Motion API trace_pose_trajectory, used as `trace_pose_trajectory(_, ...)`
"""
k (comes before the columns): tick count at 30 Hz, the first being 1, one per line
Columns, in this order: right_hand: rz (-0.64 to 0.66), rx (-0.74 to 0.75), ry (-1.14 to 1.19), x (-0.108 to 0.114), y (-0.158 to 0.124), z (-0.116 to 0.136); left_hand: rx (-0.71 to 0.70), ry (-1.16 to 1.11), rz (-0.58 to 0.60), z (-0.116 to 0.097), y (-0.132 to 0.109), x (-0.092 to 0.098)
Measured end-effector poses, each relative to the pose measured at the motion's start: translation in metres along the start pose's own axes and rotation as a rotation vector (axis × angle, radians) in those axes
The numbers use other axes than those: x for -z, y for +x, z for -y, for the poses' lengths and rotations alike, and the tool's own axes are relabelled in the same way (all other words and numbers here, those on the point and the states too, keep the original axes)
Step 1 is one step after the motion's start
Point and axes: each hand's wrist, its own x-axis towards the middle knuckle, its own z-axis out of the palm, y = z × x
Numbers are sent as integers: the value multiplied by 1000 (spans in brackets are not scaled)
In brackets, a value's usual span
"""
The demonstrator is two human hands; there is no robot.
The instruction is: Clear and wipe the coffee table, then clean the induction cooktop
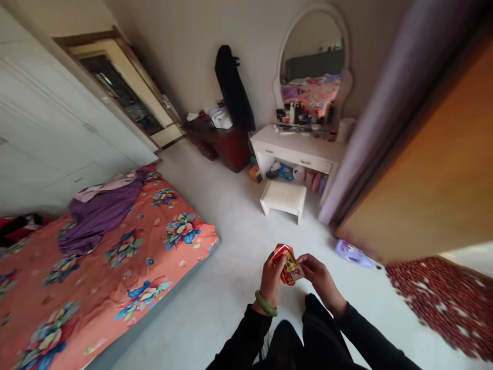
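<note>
Above the pale bedroom floor (239, 221), 2 hands (271, 277) (320, 277) grip what seems a red packet (289, 267).

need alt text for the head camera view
A person's left hand and right hand hold a small red-and-yellow packet above a pale floor. An orange flowered bedcover lies at left; ahead are a pale stool and a dressing table with a mirror.

the left hand (271, 277), a green bangle (265, 304) at its wrist, grips a small red, orange and yellow packet (288, 264); the right hand (318, 275) pinches its edge. ahead stand a low cream stool (284, 194) and a white dressing table (287, 155) with an arched mirror (314, 56). a purple cloth (102, 213) lies on an orange flowered bedcover (154, 244), a lilac plastic bottle (353, 254) near dark red heaped pieces (442, 303).
</note>
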Motion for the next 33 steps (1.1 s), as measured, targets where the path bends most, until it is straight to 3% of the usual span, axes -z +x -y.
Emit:
trace_pose_trajectory(3,130,-26,-37,-56,102,28,-40,-70,-157,-43,70,39)
trace_pose_trajectory(7,314,-47,-111,-153,229,47,-88,-155,-366,-102,162,111)
trace_pose_trajectory(12,372,-10,-111,-277,378,48,-151,-217,-433,-183,293,211)
trace_pose_trajectory(15,337,-31,-101,-336,462,63,-166,-182,-433,-238,378,259)
trace_pose_trajectory(18,267,-40,-139,-369,548,87,-145,-208,-395,-295,465,300)
trace_pose_trajectory(21,123,-24,-191,-375,642,99,-139,-255,-366,-348,557,345)
trace_pose_trajectory(24,-45,-39,-217,-380,741,91,-171,-278,-391,-398,651,398)
trace_pose_trajectory(27,-103,-109,-233,-420,839,79,-198,-303,-449,-447,737,458)
trace_pose_trajectory(30,94,-185,-299,-517,931,83,-213,-331,-527,-495,805,518)
trace_pose_trajectory(33,467,-210,-340,-660,1015,95,-238,-352,-627,-538,858,582)
